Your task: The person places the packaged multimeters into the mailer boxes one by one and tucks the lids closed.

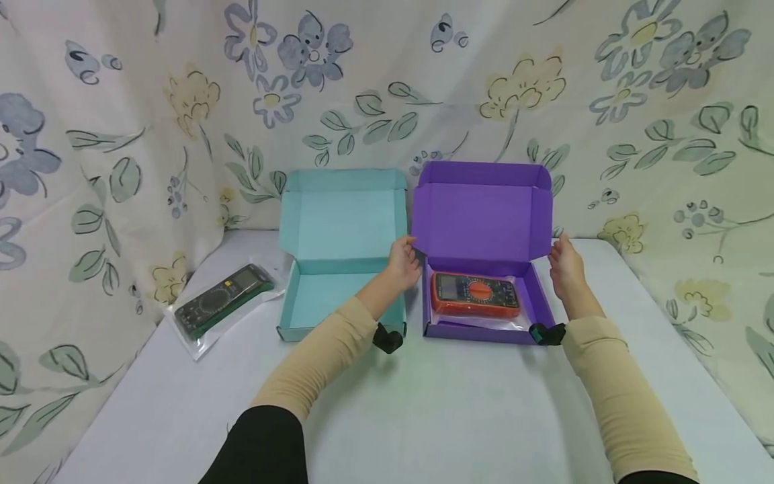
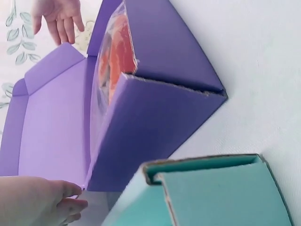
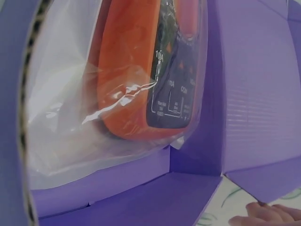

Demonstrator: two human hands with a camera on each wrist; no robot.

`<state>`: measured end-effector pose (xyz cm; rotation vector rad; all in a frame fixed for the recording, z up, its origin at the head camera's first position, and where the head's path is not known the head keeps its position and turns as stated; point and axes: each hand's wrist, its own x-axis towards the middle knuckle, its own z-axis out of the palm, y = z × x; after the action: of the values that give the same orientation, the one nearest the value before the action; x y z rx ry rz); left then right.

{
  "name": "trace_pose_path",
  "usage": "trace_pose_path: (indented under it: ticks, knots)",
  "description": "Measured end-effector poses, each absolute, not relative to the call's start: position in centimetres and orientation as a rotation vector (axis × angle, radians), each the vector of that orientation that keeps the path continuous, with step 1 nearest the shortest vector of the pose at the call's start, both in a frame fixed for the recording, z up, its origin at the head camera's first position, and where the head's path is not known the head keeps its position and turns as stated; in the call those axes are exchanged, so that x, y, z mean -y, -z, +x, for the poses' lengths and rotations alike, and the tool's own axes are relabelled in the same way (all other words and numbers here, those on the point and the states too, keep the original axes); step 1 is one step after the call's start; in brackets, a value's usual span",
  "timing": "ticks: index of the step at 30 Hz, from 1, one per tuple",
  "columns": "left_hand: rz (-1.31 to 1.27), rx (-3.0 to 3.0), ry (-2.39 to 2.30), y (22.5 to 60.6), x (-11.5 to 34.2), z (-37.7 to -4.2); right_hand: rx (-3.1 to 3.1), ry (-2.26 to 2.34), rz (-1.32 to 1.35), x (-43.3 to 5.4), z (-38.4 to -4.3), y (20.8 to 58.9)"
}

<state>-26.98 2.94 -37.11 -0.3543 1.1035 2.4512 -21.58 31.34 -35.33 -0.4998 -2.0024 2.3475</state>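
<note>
A purple box (image 1: 482, 222) stands with its lid raised. Inside it lies an orange multimeter (image 1: 475, 296) in a clear plastic bag, seen close up in the right wrist view. My left hand (image 1: 404, 265) has its fingers curled at the lid's left side flap, pinching its edge. At the right flap, my right hand (image 1: 568, 272) is raised with its fingers extended, as the left wrist view shows. Its fingertips (image 3: 263, 214) are at the flap's corner. Left of the purple box, a light teal box (image 1: 343, 222) stands open too, beneath my left forearm.
A green-and-black multimeter (image 1: 224, 299) in a clear bag lies at the left of the white table (image 1: 447, 417). Behind the boxes hangs a floral curtain (image 1: 387, 81). Black wrist cameras (image 1: 388, 339) sit close to the boxes' front edges.
</note>
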Motion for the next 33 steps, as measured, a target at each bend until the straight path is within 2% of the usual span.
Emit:
trace_pose_path:
  ticks: [15, 22, 27, 31, 33]
  knots:
    - [-0.248, -1.201, -2.29, 36.3, -1.4, -27.3, 2.064, -2.377, -0.292, -31.1, -20.9, 36.1]
    - [-0.096, -1.382, -2.239, 41.0, -1.8, -32.5, 2.051, -2.411, -0.249, -31.1, -20.6, 36.6]
    - [-0.063, -1.49, -2.197, 36.7, -1.9, -28.9, 2.074, -2.405, -0.198, -30.8, -20.2, 36.9]
    - [0.023, -1.567, -2.103, 35.4, -1.7, -27.6, 2.121, -2.353, -0.178, -30.9, -19.8, 37.0]
    - [0.083, -1.574, -2.066, 36.0, -1.6, -28.0, 2.132, -2.343, -0.17, -31.0, -19.6, 37.0]
